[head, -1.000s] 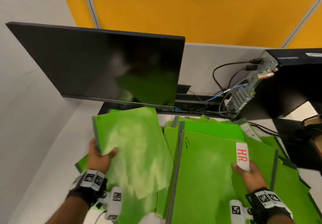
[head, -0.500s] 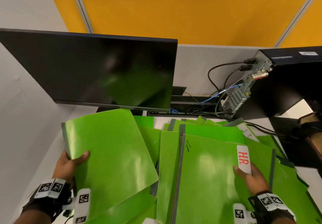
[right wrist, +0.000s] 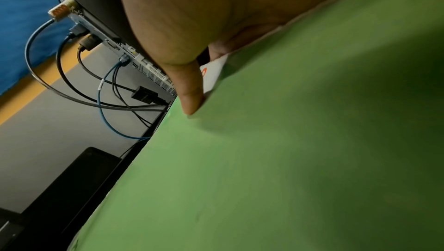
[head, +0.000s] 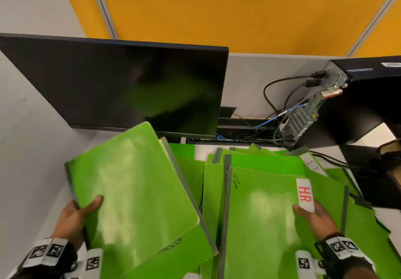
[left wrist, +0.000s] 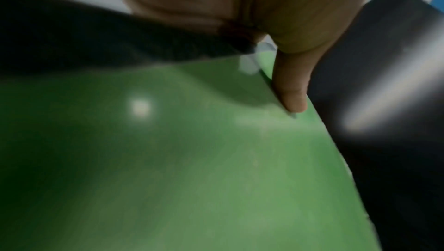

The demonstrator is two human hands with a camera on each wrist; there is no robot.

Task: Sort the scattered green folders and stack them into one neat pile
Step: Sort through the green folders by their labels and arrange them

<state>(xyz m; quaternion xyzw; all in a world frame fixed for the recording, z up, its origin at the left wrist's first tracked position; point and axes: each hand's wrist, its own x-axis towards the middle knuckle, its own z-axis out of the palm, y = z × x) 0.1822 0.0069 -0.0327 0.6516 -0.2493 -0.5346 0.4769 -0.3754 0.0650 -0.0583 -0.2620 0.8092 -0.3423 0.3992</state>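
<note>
Glossy green card on the lifted folder point(head: 134, 183), glare streaking its smooth cover, grey cloth-like tape down the spine. The HR folder point(head: 260, 218) shines too, white paper label point(head: 305, 194) matt. Monitor point(head: 121, 83) screen dark, semi-gloss. Computer case point(head: 366, 96) matt black, bare metal back.

the monitor point(head: 121, 87) walls off the far side; the computer tower point(head: 358, 105) and its cables point(head: 280, 105) crowd the far right. scattered folders point(head: 267, 163) cover the middle; bare desk point(head: 32, 196) opens left.
</note>
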